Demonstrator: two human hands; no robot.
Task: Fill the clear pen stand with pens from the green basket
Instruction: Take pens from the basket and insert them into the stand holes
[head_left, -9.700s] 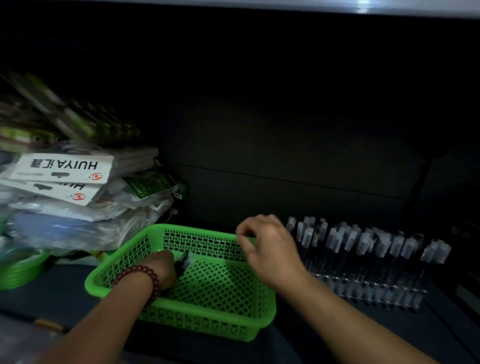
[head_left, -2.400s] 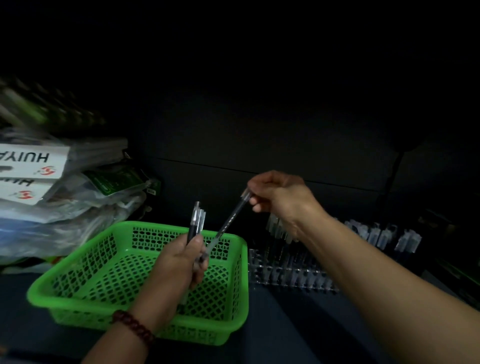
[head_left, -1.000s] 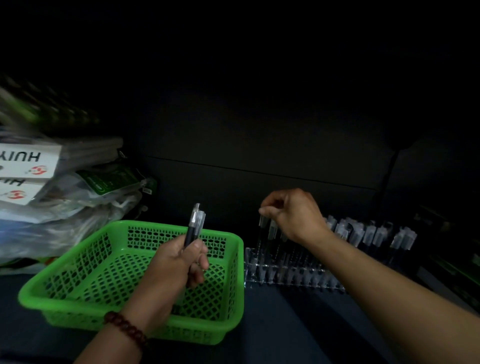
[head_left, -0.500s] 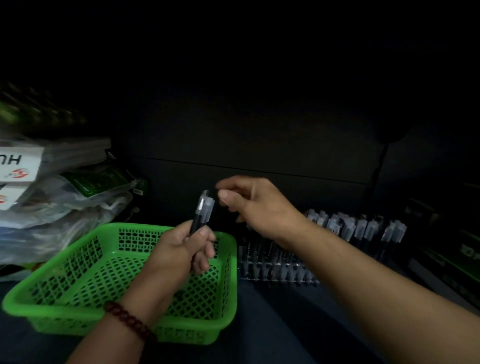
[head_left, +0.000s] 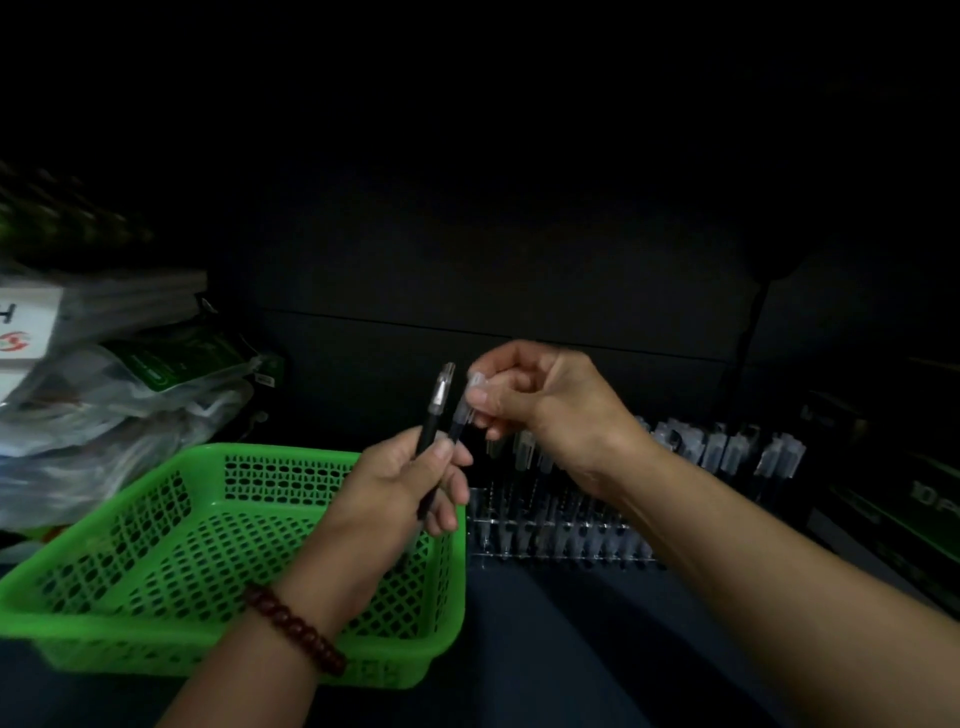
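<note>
Head view: two bare hands meet above the right end of one green basket, which sits on a dark shelf. Two pens show between the hands. The left hand, with one dark red bead bracelet at its wrist, is closed around the black pen, held nearly upright with its silver-and-clear cap on top; thumb and forefinger pinch the barrel. The right hand comes in from the right with the wrist bent down, and its thumb and fingertips pinch the clear cap of a second pen, whose lower end still sits against the left hand's fingers. The basket floor that is visible looks bare. One clear pen stand lies just to the right of the basket, partly behind the right forearm, with a row of capped pens standing in it; blur and darkness make them too hard to count. A heap of plastic-wrapped packets is stacked at the far left, behind the basket.
</note>
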